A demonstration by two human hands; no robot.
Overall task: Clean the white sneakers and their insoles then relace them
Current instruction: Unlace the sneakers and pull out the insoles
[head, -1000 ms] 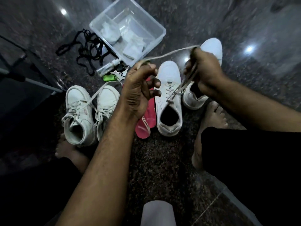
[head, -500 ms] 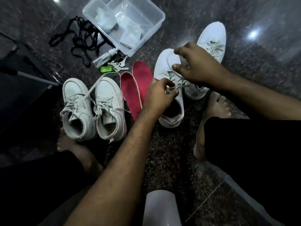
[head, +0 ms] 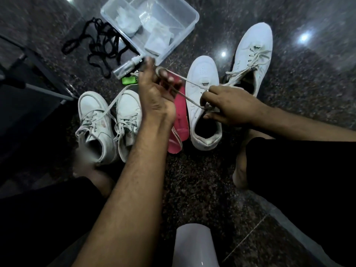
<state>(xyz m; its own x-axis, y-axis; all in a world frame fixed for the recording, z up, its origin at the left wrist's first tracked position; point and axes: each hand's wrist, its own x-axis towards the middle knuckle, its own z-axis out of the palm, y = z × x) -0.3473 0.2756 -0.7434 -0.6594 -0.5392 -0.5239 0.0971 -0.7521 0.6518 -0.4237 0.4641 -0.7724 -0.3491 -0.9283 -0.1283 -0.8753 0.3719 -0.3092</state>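
Observation:
A white sneaker (head: 202, 74) stands on the dark floor in the middle, its opening toward me. A white lace (head: 189, 98) runs taut from its eyelets up to the left. My left hand (head: 156, 97) is raised over the red insoles (head: 180, 120) and grips the lace's free end, which loops around its fingers. My right hand (head: 227, 106) rests on the sneaker's tongue area and pinches the lace at the eyelets. The second white sneaker (head: 254, 54) lies behind it at the right, loosely laced.
Another laced pair of white sneakers (head: 107, 122) stands at the left. Behind are a clear plastic box (head: 185, 31) with cloths, a spray bottle (head: 127, 66), black laces (head: 100, 47), a green tag (head: 129, 80) and a dark stand leg (head: 44, 91). My bare feet flank the shoes.
My left hand has risen from the eyelets up and to the left, drawing the lace out taut. My right hand has dropped onto the sneaker's eyelets.

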